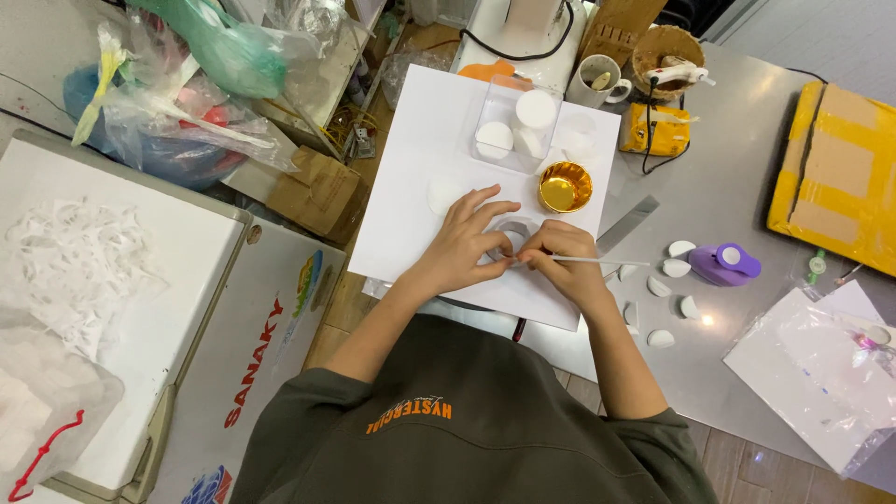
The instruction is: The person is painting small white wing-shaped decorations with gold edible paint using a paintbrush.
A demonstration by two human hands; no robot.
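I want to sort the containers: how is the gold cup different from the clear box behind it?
The gold cup is round, shiny and opaque; the clear box is square-sided and see-through. The gold cup looks empty, while the clear box holds white round pieces. The cup is smaller than the box. Both stand open-topped on the white sheet.

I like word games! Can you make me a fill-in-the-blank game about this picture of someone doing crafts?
1. The right hand holds a thin white ____.
2. The shiny cup beside the clear box is ____ coloured.
3. The punch tool on the grey table is ____.
4. Both hands, with the left hand, work over a big sheet of ____ paper.

Missing words: stick; gold; purple; white
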